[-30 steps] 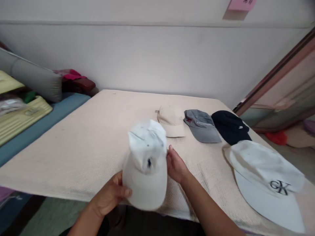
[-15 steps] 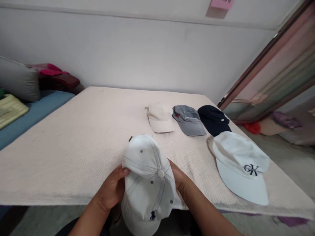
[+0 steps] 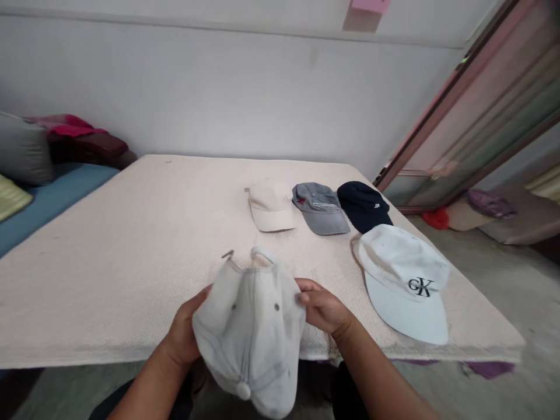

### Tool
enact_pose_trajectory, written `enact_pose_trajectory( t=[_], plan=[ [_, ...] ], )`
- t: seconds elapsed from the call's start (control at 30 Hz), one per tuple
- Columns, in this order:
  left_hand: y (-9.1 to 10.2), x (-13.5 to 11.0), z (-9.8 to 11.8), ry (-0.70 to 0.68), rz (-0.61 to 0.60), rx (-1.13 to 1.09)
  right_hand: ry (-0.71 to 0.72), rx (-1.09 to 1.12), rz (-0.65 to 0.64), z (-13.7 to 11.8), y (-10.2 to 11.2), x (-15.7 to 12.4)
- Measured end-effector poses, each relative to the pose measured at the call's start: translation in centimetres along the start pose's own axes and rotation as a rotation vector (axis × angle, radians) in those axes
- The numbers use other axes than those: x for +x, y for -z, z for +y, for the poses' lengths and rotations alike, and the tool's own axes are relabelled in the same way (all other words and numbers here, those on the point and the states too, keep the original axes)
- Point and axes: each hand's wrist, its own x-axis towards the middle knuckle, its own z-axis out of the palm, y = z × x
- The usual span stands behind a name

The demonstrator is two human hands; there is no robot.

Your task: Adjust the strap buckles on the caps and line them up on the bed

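Between my two hands is a white baseball cap (image 3: pixel 251 332), held at the table's front edge with its back strap side up and its top button low. My left hand (image 3: pixel 188 326) grips its left side, the fingers partly hidden behind the cloth. On the right side, my right hand (image 3: pixel 321 306) pinches the cap between thumb and fingers. To the right lies a larger white cap with a CK logo (image 3: pixel 406 280). Farther back sit a cream cap (image 3: pixel 271 204), a grey cap (image 3: pixel 321 208) and a navy cap (image 3: pixel 365 205) in a row.
The caps lie on a table with a pale woven cover (image 3: pixel 109 262). Behind it stands a white wall (image 3: pixel 219 93). At left are a grey cushion (image 3: pixel 24 151) and a blue surface (image 3: pixel 74 184). A pink-framed sliding door (image 3: pixel 450 105) is on the right.
The held cap has been tipped so that its back strap side now shows and the embroidered front is out of sight. My right thumb has come into view on its side.
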Motion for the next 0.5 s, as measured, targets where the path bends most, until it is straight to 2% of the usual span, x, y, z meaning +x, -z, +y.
enact_pose_trajectory(
  t=[0.17, 0.23, 0.37, 0.5],
  plan=[
    [-2.0, 0.0, -1.1, 0.133, -0.335, 0.218, 0.109, -0.038, -0.012, -1.5, 0.1, -0.3],
    [-2.6, 0.2, -1.6, 0.17, -0.399, 0.278, 0.125, -0.027, -0.02, -1.7, 0.1, -0.3],
    [-3.0, 1.0, -2.3, 0.104, -0.338, 0.35, 0.165, -0.018, 0.009, -1.7, 0.4, 0.1],
    [-3.2, 1.5, -2.4, 0.09, -0.286, 0.264, 0.151, -0.107, 0.056, -1.8, 0.3, 0.4]
  ],
)
